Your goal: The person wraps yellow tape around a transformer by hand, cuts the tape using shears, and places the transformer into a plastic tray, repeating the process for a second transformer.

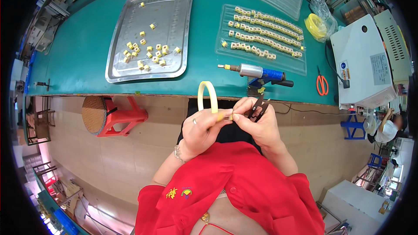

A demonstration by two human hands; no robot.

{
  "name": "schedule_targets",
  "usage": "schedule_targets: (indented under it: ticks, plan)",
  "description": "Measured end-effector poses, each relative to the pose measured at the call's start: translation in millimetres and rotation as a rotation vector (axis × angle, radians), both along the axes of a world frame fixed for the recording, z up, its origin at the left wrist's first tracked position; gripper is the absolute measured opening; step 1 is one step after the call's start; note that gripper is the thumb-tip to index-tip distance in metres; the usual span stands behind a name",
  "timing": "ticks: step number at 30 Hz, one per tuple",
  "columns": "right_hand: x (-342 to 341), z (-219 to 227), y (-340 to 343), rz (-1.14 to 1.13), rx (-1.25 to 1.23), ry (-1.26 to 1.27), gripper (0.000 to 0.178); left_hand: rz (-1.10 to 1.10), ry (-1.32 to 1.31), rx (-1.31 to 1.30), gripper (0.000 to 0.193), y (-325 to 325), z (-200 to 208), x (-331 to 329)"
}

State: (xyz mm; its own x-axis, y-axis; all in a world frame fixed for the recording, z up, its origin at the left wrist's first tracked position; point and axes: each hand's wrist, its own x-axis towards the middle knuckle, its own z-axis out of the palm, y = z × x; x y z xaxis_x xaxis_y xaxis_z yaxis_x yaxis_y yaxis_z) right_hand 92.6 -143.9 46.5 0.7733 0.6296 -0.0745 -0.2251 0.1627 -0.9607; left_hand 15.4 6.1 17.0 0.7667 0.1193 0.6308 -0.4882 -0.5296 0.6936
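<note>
My left hand [198, 133] is closed, with a narrow ring-shaped roll of pale yellow tape [213, 97] standing up from its fingers. My right hand [264, 129] has black snips [256, 105] tucked in its fingers, the blades pointing up and away from me. Thumbs and fingertips of both hands meet over a small yellow wound part [231, 117], mostly covered by the fingers. Just beyond, at the table edge, lies a blue and silver spindle tool [252, 70] with a small yellow piece on its tip.
A metal tray [167, 17] with scattered small yellow-wrapped parts sits at the left of the green table [87, 48]. Rows of similar parts fill a clear plastic tray [261, 63]. Orange-handled scissors [322, 84], a yellow coil [314, 27] and a white machine [361, 67] stand right. A red stool [126, 115] is below.
</note>
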Motion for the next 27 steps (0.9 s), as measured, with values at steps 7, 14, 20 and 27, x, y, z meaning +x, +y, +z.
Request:
schedule_targets:
  ticks: [7,14,20,27]
  plan:
    - [9.6,-1.3,-14.1,0.083,-0.034,-0.125,0.017,-0.180,0.263,-0.805,0.039,-4.8,-4.8,-1.9]
    - [9.3,-4.7,-11.0,0.087,0.038,-0.106,0.016,-0.221,0.300,-0.844,0.038,-4.8,-2.2,-2.8]
    - [9.2,-8.8,-9.6,0.089,0.067,-0.082,0.016,-0.222,0.261,-0.716,0.035,-4.0,-6.0,-4.0]
    - [5.5,-5.0,-6.6,0.012,-0.061,-0.160,0.015,-0.033,-0.029,0.014,0.032,4.4,-0.8,6.2]
